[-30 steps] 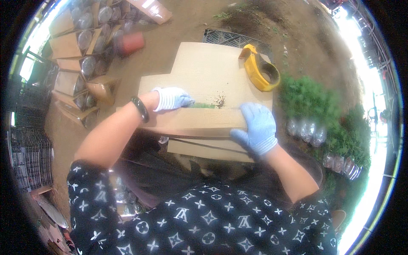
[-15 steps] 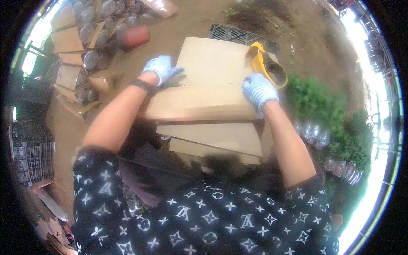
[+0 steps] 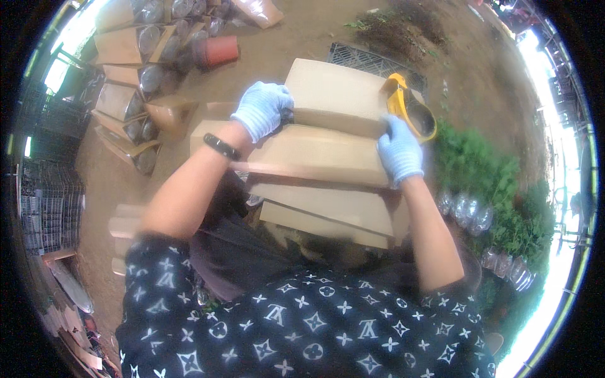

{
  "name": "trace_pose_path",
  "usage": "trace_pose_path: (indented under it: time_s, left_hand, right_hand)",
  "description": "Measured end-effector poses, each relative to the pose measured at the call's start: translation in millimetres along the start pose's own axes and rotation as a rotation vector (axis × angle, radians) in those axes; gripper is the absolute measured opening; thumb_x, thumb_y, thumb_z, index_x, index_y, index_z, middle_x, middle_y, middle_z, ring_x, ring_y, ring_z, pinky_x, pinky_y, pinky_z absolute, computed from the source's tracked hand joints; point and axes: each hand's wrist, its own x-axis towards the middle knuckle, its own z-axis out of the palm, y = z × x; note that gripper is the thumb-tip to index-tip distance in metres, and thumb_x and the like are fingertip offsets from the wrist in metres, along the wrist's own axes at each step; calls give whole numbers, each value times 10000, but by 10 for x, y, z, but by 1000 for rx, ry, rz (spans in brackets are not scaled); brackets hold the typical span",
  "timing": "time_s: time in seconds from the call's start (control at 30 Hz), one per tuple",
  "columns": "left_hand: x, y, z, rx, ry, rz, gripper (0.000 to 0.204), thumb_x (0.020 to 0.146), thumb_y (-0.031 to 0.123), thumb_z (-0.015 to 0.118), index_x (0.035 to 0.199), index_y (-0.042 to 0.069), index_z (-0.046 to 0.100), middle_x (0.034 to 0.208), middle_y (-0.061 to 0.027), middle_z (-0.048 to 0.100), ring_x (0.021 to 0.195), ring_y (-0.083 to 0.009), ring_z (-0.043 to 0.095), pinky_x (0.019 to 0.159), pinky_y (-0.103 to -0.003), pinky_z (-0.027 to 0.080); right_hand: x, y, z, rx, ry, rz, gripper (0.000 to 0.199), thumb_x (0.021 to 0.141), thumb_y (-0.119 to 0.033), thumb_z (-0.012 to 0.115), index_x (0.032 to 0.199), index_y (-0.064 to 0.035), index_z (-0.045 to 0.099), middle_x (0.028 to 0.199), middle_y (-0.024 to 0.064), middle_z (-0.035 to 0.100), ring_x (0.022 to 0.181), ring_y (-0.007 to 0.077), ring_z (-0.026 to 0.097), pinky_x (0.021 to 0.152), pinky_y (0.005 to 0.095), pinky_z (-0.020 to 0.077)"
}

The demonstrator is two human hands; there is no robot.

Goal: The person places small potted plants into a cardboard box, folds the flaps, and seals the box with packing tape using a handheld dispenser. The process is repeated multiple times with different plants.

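Observation:
A cardboard box [image 3: 343,94] with folded panels lies in front of me. Its near flap [image 3: 321,151] slopes toward my body, below a crease. My left hand [image 3: 261,110], in a pale blue knit glove, is closed at the left side of that crease, its fingertips partly hidden. My right hand [image 3: 400,151], gloved alike, grips the right edge of the flap, thumb pointing away from me. Just beyond it, a yellow tape dispenser [image 3: 406,107] rests at the box's right side. More flat cardboard sheets [image 3: 321,205] lie closer to my lap.
Wrapped clear plastic containers with cardboard [image 3: 120,101] are piled at the far left, beside a red pot [image 3: 217,50]. A dark plastic crate [image 3: 378,63] lies behind the box. Leafy green plants [image 3: 479,157] and clear bottles [image 3: 469,214] are on the right.
The near flap now bends apart from the far panel along a crease. My left hand has closed and shifted right. The tape dispenser stays beside my right hand as the view shifts slightly.

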Motion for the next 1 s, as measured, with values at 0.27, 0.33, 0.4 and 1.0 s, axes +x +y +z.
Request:
trace_pose_path:
  time_s: [0.27,0.33,0.4,1.0]
  left_hand:
    - [-527,954,-472,-14,212,247,580,686,217,790,1202,36,596,1132,-168,631,1063,-369,621,940,-480,500]
    - [-631,942,-461,94,-32,66,873,602,317,881,1325,-9,515,1349,-225,543,1305,-399,493,1148,-489,357]
    - [-681,766,-410,138,-26,-19,840,605,335,880,1298,6,537,1318,-189,557,1286,-366,497,1123,-488,366]
    - [-491,1316,-177,-5,363,283,333,823,147,623,1151,91,647,1097,-118,654,1044,-302,626,911,-467,490]
  right_hand:
    - [-289,-40,-15,98,166,58,118,818,-200,612,846,-87,630,831,177,660,786,373,648,740,450,507]
    - [-303,-42,-18,51,187,43,116,821,-193,610,845,-80,623,825,174,653,777,370,638,741,448,505]
    - [-311,-30,-19,95,179,0,126,854,-150,557,867,-27,582,857,235,610,769,385,576,756,454,483]
    - [-387,102,186,9,533,-461,95,735,37,561,749,-48,520,767,173,529,719,377,546,653,443,455]
